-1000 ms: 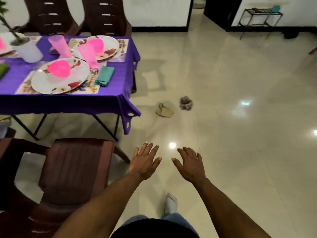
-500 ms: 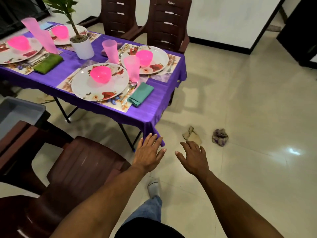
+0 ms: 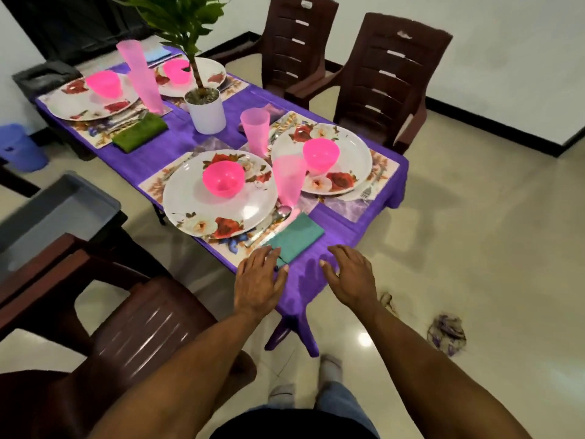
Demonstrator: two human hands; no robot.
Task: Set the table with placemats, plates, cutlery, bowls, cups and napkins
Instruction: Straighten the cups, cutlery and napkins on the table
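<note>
A table with a purple cloth (image 3: 345, 223) carries several floral place settings. The nearest floral plate (image 3: 190, 201) holds a pink bowl (image 3: 223, 179), with a pink cup (image 3: 288, 182), a spoon (image 3: 283, 212) and a teal napkin (image 3: 296, 234) to its right on a floral placemat (image 3: 228, 248). A second plate (image 3: 357, 156) with a pink bowl (image 3: 320, 153) lies behind. My left hand (image 3: 258, 283) hovers open over the table's near corner, its fingertips at the napkin's front end. My right hand (image 3: 349, 274) is open and empty beside it.
A white potted plant (image 3: 205, 112) stands mid-table, a green napkin (image 3: 139, 133) left of it. Brown plastic chairs stand at the far side (image 3: 386, 80) and near left (image 3: 136, 331). A grey tray (image 3: 53, 217) sits left. A crumpled cloth (image 3: 446, 334) lies on the floor.
The view has swung left and closer to the table. Both open hands, earlier over bare floor, now reach the table's near corner by the teal napkin.
</note>
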